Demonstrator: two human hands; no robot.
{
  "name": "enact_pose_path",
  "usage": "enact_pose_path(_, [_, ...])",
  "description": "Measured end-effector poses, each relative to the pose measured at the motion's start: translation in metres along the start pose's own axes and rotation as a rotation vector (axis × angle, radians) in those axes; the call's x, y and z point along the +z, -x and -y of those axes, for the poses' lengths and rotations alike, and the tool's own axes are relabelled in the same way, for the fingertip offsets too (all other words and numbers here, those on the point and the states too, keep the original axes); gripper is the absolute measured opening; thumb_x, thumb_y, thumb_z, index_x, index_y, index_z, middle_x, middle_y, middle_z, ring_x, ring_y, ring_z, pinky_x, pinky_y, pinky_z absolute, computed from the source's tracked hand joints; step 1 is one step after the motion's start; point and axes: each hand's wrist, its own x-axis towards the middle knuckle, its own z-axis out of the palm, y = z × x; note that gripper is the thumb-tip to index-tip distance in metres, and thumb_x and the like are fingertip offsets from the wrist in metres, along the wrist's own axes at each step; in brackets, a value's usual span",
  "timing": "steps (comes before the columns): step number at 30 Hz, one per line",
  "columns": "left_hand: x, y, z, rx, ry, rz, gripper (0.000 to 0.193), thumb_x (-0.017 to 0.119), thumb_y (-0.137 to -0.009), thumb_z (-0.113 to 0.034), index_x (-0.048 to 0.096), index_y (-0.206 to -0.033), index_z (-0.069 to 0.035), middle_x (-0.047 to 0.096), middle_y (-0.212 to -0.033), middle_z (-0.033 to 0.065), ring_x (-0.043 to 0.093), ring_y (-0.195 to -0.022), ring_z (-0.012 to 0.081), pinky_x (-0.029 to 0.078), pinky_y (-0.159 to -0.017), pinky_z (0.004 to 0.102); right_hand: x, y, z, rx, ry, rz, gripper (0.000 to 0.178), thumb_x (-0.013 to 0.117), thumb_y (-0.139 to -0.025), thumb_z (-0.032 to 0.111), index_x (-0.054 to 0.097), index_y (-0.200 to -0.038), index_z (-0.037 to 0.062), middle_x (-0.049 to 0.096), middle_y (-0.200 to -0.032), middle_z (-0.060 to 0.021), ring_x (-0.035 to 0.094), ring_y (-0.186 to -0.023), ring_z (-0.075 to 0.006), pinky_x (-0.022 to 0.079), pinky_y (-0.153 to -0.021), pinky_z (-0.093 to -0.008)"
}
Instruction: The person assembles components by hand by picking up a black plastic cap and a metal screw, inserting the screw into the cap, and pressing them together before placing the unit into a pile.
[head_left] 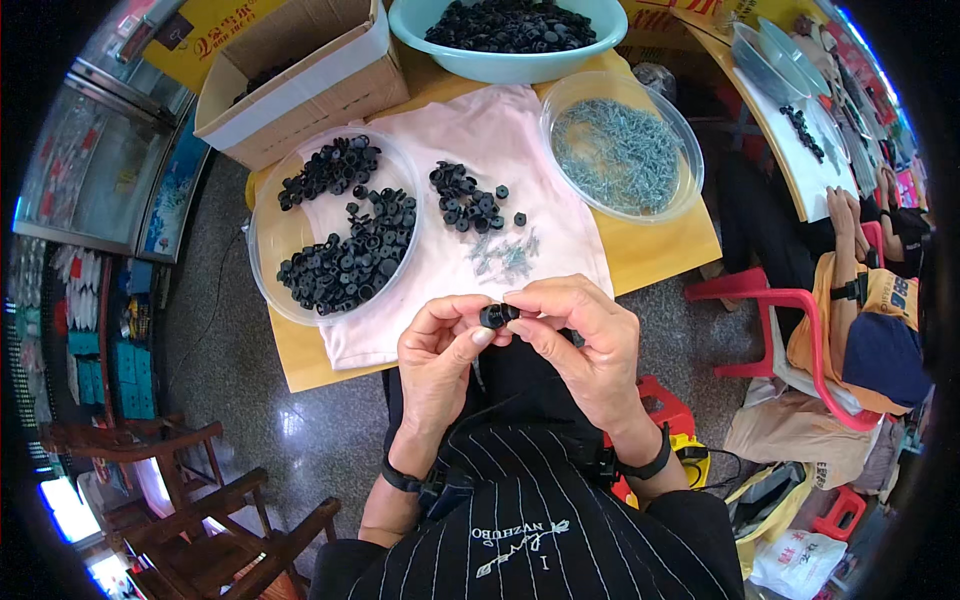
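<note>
The left hand [437, 355] and right hand [585, 345] pinch 1 small black part [493, 317] (just before the pink cloth [480, 125]), apparently fitting it, which likely calls next for steady, aligned pressure.

A grey speckled floor [225, 330] catches a glare of light [290, 418] on the left. Dark wooden armchairs [285, 548] stand near left; beyond them are shelves [105, 330] and a glass-fronted cabinet [88, 160]. On the right, a pink plastic chair [735, 286] stands beside a second table [812, 195].
</note>
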Motion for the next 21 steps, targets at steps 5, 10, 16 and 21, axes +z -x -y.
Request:
enact_pose_path(5, [0.0014, -0.0017, 0.0015, 0.021, -0.091, -0.011, 0.026, 0.064, -0.082, 0.007, 0.059, -0.107, 0.004, 0.065, -0.097, 0.0118, 0.066, -0.083, 0.0177, 0.054, -0.079, 0.0277, -0.0011, -0.0013, -0.0034, -0.050, 0.105, -0.001, 0.024, 0.069, -0.078, -0.002, 0.067, -0.101, 0.0022, 0.066, -0.094, -0.0104, 0.064, -0.081, -0.0181, 0.053, -0.067, -0.0254])
enact_pose_path(10, [0.0016, -0.0024, 0.0033, 0.075, -0.167, -0.028, 0.025, 0.064, -0.081, 0.008, 0.060, -0.105, 0.004, 0.064, -0.099, 0.0105, 0.066, -0.085, 0.0174, 0.054, -0.080, 0.0273, 0.0013, 0.0005, -0.0074, -0.141, 0.171, -0.015, 0.027, 0.068, -0.077, -0.003, 0.067, -0.104, 0.0017, 0.067, -0.096, -0.0117, 0.065, -0.084, -0.0210, 0.054, -0.071, -0.0283])
enact_pose_path(16, [0.0037, -0.0018, 0.0003, 0.092, -0.192, -0.020, 0.025, 0.064, -0.082, 0.008, 0.060, -0.106, 0.005, 0.063, -0.102, 0.0108, 0.065, -0.088, 0.0174, 0.053, -0.083, 0.0272, 0.0047, 0.0045, -0.0093, -0.116, 0.138, -0.024, 0.029, 0.066, -0.077, -0.005, 0.067, -0.106, 0.0010, 0.066, -0.098, -0.0126, 0.064, -0.087, -0.0230, 0.054, -0.073, -0.0290])
enact_pose_path(21, [0.0019, 0.0000, 0.0019, 0.101, -0.222, -0.037, 0.023, 0.064, -0.082, 0.008, 0.061, -0.105, 0.005, 0.062, -0.105, 0.0115, 0.065, -0.090, 0.0167, 0.053, -0.084, 0.0269, 0.0053, 0.0067, -0.0096, -0.113, 0.142, -0.030, 0.030, 0.066, -0.077, -0.005, 0.066, -0.106, 0.0013, 0.067, -0.098, -0.0127, 0.065, -0.087, -0.0235, 0.054, -0.073, -0.0291])
